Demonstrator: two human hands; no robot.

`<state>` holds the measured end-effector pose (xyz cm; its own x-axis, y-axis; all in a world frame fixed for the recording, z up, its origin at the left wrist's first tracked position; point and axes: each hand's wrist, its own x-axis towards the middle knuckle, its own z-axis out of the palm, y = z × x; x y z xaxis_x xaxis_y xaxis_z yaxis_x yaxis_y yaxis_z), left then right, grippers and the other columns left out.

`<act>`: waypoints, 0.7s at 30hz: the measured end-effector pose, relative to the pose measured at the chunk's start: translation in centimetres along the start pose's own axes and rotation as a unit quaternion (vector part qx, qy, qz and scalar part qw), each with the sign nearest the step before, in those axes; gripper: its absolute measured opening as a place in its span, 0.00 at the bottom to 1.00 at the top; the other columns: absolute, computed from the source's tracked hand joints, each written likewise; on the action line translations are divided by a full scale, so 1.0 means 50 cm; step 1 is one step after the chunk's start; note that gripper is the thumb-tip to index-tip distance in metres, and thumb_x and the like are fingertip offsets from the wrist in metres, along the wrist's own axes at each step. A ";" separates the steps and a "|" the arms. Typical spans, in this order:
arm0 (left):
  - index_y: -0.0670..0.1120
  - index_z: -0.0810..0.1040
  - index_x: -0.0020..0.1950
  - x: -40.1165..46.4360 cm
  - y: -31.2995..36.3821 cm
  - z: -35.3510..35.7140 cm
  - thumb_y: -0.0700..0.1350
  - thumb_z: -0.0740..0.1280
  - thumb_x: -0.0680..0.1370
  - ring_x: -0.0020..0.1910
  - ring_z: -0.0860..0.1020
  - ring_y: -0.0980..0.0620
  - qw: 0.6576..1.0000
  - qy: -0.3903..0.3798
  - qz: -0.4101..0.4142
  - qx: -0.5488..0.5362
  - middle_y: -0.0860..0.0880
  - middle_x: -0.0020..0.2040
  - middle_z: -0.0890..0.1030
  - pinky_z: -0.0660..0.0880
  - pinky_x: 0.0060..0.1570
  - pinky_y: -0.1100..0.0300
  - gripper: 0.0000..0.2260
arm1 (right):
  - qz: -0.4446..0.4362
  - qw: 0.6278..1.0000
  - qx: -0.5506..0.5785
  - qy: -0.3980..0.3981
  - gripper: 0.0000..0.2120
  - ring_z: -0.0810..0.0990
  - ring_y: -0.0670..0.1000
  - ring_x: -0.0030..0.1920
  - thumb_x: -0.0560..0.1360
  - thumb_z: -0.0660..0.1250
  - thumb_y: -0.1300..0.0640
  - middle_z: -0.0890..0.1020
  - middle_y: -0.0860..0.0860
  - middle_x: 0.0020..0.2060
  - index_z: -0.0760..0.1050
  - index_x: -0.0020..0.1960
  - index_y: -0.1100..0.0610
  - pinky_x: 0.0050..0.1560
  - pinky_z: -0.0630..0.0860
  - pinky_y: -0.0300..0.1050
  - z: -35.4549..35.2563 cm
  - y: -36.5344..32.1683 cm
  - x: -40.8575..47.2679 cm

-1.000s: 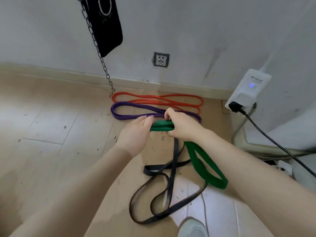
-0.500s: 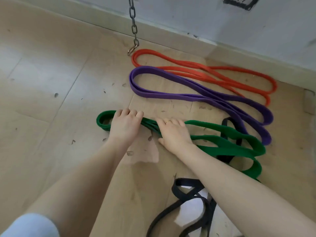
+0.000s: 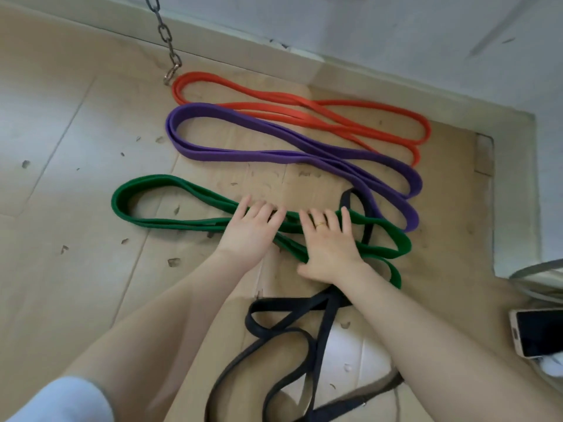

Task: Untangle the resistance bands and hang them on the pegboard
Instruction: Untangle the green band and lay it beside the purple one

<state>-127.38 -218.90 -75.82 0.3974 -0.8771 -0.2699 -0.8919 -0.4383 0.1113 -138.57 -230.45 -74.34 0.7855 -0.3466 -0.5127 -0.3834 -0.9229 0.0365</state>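
A green band (image 3: 143, 184) lies stretched out flat on the floor. My left hand (image 3: 249, 229) and my right hand (image 3: 327, 242) both press down on its middle with straight fingers. A black band (image 3: 283, 333) lies looped and twisted near me; one of its loops passes under the green band at the right. Beyond the green band a purple band (image 3: 274, 153) lies laid out, and a red band (image 3: 304, 108) lies behind it near the wall. No pegboard is in view.
A metal chain (image 3: 170, 59) hangs down to the floor by the red band's left end. A phone (image 3: 536, 332) lies at the right edge. The baseboard (image 3: 335, 68) and a wall corner bound the floor behind and to the right.
The green band went from being held up in both hands to lying flat on the floor. Both hands have since slid right along it, and the view has shifted.
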 end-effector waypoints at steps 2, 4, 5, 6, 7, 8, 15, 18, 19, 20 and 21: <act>0.45 0.54 0.75 0.011 0.003 -0.008 0.36 0.57 0.77 0.70 0.65 0.43 1.000 -0.009 0.000 -0.001 0.44 0.70 0.66 0.53 0.72 0.50 0.27 | -0.024 0.999 -0.024 0.029 0.39 0.58 0.60 0.72 0.72 0.65 0.52 0.59 0.57 0.74 0.49 0.76 0.54 0.74 0.45 0.60 0.003 0.005 -0.001; 0.46 0.60 0.71 0.023 -0.003 -0.023 0.36 0.58 0.77 0.65 0.69 0.43 1.000 0.002 -0.009 0.010 0.45 0.66 0.71 0.60 0.68 0.52 0.23 | -0.031 0.995 -0.024 0.096 0.29 0.68 0.59 0.67 0.74 0.64 0.58 0.69 0.57 0.68 0.58 0.72 0.55 0.70 0.58 0.55 -0.010 0.022 0.009; 0.46 0.63 0.70 0.031 -0.007 -0.032 0.36 0.58 0.77 0.63 0.70 0.43 1.000 0.017 -0.023 0.012 0.45 0.64 0.72 0.61 0.67 0.52 0.21 | -0.021 0.990 -0.017 0.136 0.24 0.71 0.58 0.63 0.75 0.64 0.59 0.73 0.56 0.64 0.62 0.69 0.56 0.67 0.63 0.53 -0.022 0.034 0.020; 0.46 0.64 0.69 0.040 -0.012 -0.039 0.36 0.58 0.77 0.63 0.71 0.43 0.999 0.033 -0.041 0.008 0.45 0.64 0.72 0.62 0.66 0.52 0.20 | -0.008 0.985 -0.009 0.174 0.20 0.73 0.58 0.61 0.76 0.63 0.59 0.76 0.55 0.61 0.65 0.66 0.56 0.64 0.66 0.52 -0.033 0.046 0.032; 0.46 0.65 0.68 0.050 -0.014 -0.044 0.37 0.58 0.77 0.63 0.71 0.43 0.997 0.040 -0.060 0.003 0.45 0.63 0.73 0.62 0.67 0.51 0.19 | 0.007 0.980 -0.002 0.200 0.17 0.74 0.57 0.60 0.76 0.63 0.57 0.77 0.55 0.59 0.67 0.64 0.56 0.63 0.67 0.52 -0.044 0.058 0.043; 0.45 0.65 0.68 0.058 -0.014 -0.047 0.38 0.58 0.77 0.63 0.71 0.43 0.997 0.028 -0.075 0.006 0.44 0.63 0.74 0.61 0.67 0.51 0.18 | 0.019 0.980 0.002 0.198 0.16 0.74 0.58 0.60 0.77 0.64 0.55 0.77 0.55 0.59 0.68 0.63 0.55 0.63 0.67 0.53 -0.050 0.067 0.052; 0.45 0.50 0.75 0.093 0.078 -0.034 0.43 0.64 0.75 0.73 0.58 0.42 0.998 0.019 -0.052 0.002 0.42 0.72 0.63 0.50 0.73 0.46 0.34 | 0.008 0.979 0.162 0.120 0.36 0.59 0.54 0.73 0.73 0.64 0.39 0.62 0.53 0.73 0.58 0.74 0.54 0.74 0.52 0.53 -0.035 0.130 0.011; 0.45 0.45 0.76 0.115 0.133 -0.035 0.51 0.67 0.74 0.73 0.57 0.43 0.999 -0.004 0.042 -0.001 0.43 0.73 0.61 0.47 0.73 0.47 0.40 | 0.117 0.897 0.349 0.243 0.19 0.71 0.51 0.64 0.77 0.62 0.51 0.73 0.52 0.64 0.69 0.66 0.56 0.65 0.70 0.50 -0.010 0.183 -0.055; 0.45 0.44 0.76 0.122 0.148 -0.037 0.52 0.68 0.74 0.73 0.57 0.43 0.999 -0.013 0.049 -0.006 0.43 0.73 0.60 0.47 0.73 0.47 0.41 | 0.165 0.863 0.406 0.252 0.15 0.74 0.50 0.60 0.78 0.61 0.55 0.74 0.52 0.61 0.71 0.64 0.57 0.61 0.72 0.47 0.004 0.201 -0.077; 0.45 0.43 0.76 0.129 0.159 -0.037 0.52 0.68 0.73 0.73 0.57 0.42 0.998 -0.016 0.052 -0.009 0.43 0.73 0.60 0.48 0.73 0.46 0.42 | 0.217 0.829 0.453 0.245 0.13 0.75 0.48 0.57 0.79 0.59 0.58 0.76 0.51 0.59 0.71 0.62 0.57 0.58 0.73 0.44 0.020 0.215 -0.094; 0.45 0.43 0.76 0.134 0.168 -0.037 0.52 0.69 0.73 0.72 0.58 0.42 0.998 -0.016 0.057 -0.010 0.43 0.73 0.60 0.50 0.73 0.46 0.43 | 0.266 0.797 0.491 0.231 0.11 0.75 0.47 0.54 0.79 0.58 0.60 0.77 0.51 0.58 0.71 0.61 0.56 0.56 0.73 0.43 0.038 0.228 -0.105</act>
<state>-131.83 -228.81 -74.92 0.2854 -0.9152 -0.2846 -0.9263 -0.3396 0.1632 -147.99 -238.85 -72.87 0.3921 -0.8795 -0.2696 -0.7392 -0.1268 -0.6614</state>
